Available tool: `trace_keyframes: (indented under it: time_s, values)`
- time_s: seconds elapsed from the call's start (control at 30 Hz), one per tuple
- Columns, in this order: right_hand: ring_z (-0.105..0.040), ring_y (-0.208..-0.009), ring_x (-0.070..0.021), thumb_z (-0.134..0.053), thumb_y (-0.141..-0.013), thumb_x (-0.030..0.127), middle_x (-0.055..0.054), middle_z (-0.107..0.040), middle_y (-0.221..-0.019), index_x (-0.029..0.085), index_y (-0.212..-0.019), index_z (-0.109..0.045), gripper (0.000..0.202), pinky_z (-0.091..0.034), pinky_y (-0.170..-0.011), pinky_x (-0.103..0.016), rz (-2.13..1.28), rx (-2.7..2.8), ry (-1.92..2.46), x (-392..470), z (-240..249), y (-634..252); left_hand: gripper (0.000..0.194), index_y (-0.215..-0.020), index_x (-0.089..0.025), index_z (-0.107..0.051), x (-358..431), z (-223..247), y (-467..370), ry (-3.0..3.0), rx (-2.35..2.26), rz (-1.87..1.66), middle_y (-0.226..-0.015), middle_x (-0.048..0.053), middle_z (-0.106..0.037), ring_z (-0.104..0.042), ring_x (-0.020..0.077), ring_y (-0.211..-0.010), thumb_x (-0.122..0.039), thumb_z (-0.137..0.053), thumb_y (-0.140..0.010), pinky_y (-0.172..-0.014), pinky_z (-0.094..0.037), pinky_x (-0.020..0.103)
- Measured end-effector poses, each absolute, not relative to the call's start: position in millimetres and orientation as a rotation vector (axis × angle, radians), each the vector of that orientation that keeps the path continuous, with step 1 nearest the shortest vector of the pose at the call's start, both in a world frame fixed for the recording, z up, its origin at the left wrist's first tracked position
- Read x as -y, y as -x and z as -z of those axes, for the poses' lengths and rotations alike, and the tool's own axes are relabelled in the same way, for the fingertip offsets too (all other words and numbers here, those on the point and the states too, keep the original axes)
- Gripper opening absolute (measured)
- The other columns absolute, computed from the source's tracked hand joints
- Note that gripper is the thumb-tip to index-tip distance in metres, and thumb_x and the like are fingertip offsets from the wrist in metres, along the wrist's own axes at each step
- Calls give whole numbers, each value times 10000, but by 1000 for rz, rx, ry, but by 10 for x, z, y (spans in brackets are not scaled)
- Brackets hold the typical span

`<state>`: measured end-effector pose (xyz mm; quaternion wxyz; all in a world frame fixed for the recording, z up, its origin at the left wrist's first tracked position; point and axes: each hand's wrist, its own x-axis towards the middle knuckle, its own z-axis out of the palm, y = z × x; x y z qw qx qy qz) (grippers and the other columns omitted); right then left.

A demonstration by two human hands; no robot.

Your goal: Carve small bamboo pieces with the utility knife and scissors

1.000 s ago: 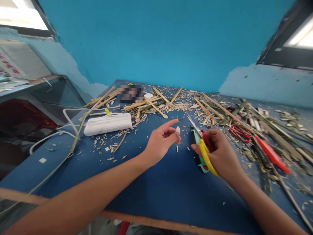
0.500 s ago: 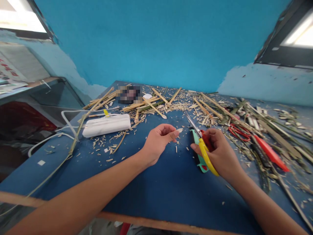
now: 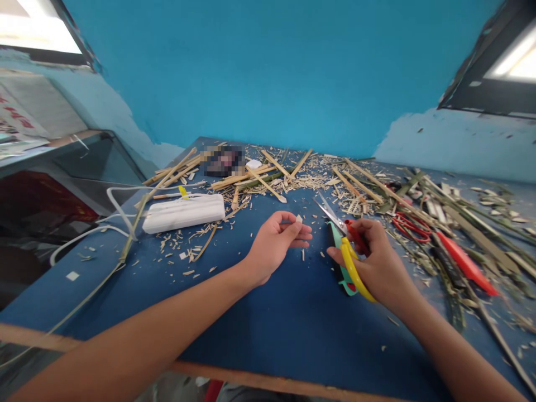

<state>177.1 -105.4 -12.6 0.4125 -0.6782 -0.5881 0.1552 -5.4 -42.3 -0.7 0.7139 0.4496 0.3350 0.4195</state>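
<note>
Between the thumb and fingers of my left hand [image 3: 276,240] is a small pale chip [image 3: 298,219], perhaps bamboo; its lower part is hidden by the thumb. My right hand [image 3: 379,259] grips scissors [image 3: 350,259] with one yellow and one red handle. Their blades are slightly apart and point up and left, clear of the chip. Under the scissors on the table lies a green and black tool [image 3: 344,279], partly covered by the right hand.
Bamboo sticks [image 3: 268,178] and shavings cover the back of the blue table [image 3: 268,335]. To the left stands a white power strip [image 3: 184,213] with cables. Red-handled scissors [image 3: 412,226], a red-handled tool [image 3: 467,262] and bamboo strips [image 3: 481,231] lie on the right.
The pale chip in my left hand has turned from pointing right to pointing upward, and the fingers behind it have stretched out. The scissor blades have parted a little.
</note>
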Motion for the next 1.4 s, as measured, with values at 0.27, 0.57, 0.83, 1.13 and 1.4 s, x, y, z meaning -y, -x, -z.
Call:
trace_keyframes:
  time_s: [0.27,0.57,0.83,1.13,1.4]
  values:
    - [-568,-768,-203,-708,-605,489,-75,-583,-928,218,-1017,-423,570,-471,-699,-338,-322,1632,1751,1092,109,-1681,173,-909,-159,-458,427,11,51,-1023,-685,-940,-774,32,-652,-652,166,-764,-226,-581,-808,-698,-528,323]
    - [-579,-813,-211,-713,-610,469,-86,-582,-967,218,-1028,-423,567,-470,-728,-340,-299,1647,1750,1109,114,-1653,208,-828,-134,-538,433,37,59,-1102,-678,-938,-741,21,-651,-624,135,-713,-225,-682,-707,-684,-498,285]
    - [-561,-761,-203,-690,-627,499,-89,-582,-952,215,-1013,-410,555,-464,-697,-341,-316,1647,1761,1105,101,-1675,235,-797,-122,-594,410,7,84,-1086,-684,-916,-721,22,-655,-606,126,-684,-276,-715,-668,-739,-460,302]
    - [-578,-792,-211,-682,-640,493,-91,-587,-940,210,-1018,-414,543,-461,-701,-325,-315,1669,1764,1112,98,-1670,196,-786,-105,-608,422,-24,78,-962,-630,-833,-763,59,-667,-629,145,-705,-265,-685,-704,-718,-494,308]
    - [-561,-727,-202,-685,-622,531,-80,-588,-886,206,-1020,-425,576,-459,-649,-322,-358,1635,1763,1111,73,-1681,160,-790,-110,-587,416,-16,75,-928,-623,-831,-725,37,-637,-605,126,-664,-229,-669,-721,-663,-490,282]
